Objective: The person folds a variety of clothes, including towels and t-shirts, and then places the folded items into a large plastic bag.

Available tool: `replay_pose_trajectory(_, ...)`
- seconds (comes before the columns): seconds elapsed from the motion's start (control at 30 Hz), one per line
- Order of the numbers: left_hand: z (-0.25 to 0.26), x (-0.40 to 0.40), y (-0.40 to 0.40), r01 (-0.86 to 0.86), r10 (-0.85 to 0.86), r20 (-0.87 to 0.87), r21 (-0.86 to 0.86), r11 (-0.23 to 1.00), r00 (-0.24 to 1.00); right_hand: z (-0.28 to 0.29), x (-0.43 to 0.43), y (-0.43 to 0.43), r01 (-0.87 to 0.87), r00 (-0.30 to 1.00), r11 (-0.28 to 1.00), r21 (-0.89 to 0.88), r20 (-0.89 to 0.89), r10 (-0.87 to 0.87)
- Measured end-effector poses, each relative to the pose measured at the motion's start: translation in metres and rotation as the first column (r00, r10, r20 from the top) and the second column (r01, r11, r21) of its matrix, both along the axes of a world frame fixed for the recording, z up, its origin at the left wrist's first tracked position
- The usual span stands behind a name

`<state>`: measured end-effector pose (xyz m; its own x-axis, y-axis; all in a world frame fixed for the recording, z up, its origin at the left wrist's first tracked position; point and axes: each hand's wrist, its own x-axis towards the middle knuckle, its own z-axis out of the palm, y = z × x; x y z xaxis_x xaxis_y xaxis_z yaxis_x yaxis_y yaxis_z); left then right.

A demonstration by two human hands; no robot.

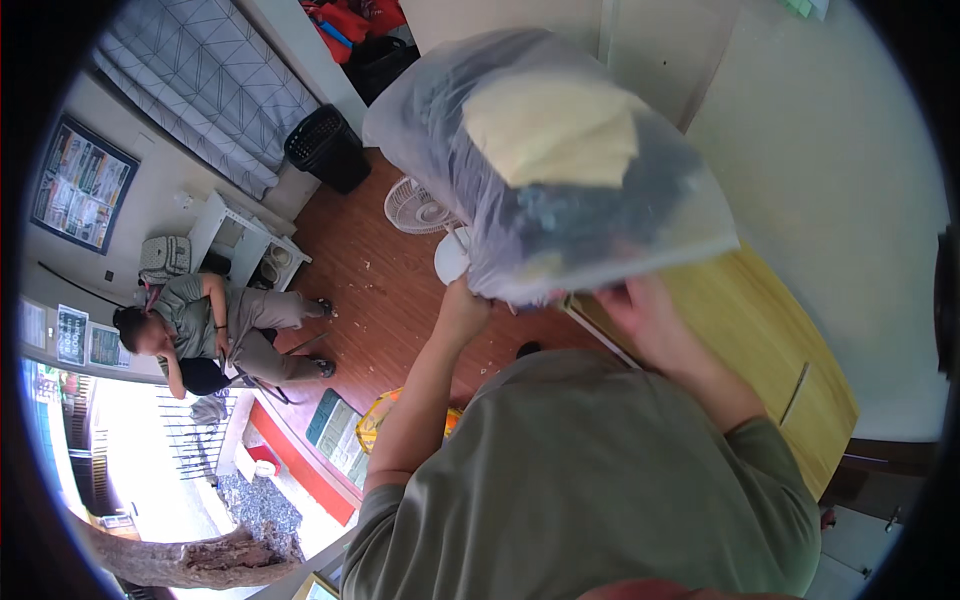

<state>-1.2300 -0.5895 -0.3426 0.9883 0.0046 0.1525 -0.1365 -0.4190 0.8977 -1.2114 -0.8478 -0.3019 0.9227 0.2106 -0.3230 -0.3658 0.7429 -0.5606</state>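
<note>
A large translucent plastic bag (pixel 570 217) full of folded cloth, dark, bluish and pale yellow, is held up in front of me. My left hand (pixel 465 311) is closed on its lower left corner. At the lower right edge of the bag is my right hand (pixel 637 304), blurred, its fingers partly hidden by the bag; whether they grip it is not plain. A pale yellow cloth (pixel 555 131) shows through the plastic on the upper side.
A wooden table (pixel 750 337) stands at my right. Beyond my left hand are a white fan (pixel 420 206) and a black basket (pixel 330 150). A seated person (pixel 225 322) is at the left by a white shelf (pixel 240 240). A yellow patterned bag (pixel 379 420) lies near my left arm.
</note>
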Motion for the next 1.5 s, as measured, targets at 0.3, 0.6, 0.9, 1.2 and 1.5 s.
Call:
replay_pose_trajectory(0.3,0.028,-0.025,-0.017,-0.22,0.146,-0.223,-0.358,0.907,0.964,0.011,0.067,-0.075,-0.155,0.987,0.833,-0.531,-0.123,0.106)
replay_pose_trajectory(0.6,0.033,-0.025,-0.032,-0.28,0.293,0.04,-0.194,0.94,0.955,0.001,0.15,-0.102,0.393,0.889,0.34,-0.855,0.448,0.1)
replay_pose_trajectory(0.9,0.059,-0.09,-0.028,-0.41,0.378,-0.162,-0.437,0.801,0.911,0.064,-0.02,-0.224,0.598,0.794,-0.321,-0.735,0.487,0.363)
replay_pose_trajectory(1.2,0.088,-0.111,-0.111,0.006,-0.758,0.399,0.883,0.469,0.516,0.064,-0.104,-0.184,0.552,0.823,0.171,-0.816,0.566,0.045)
replay_pose_trajectory(1.5,0.067,0.046,-0.157,-0.126,-0.549,0.401,0.874,0.47,0.733,0.083,-0.139,-0.19,0.535,0.784,0.118,-0.837,0.544,0.299)
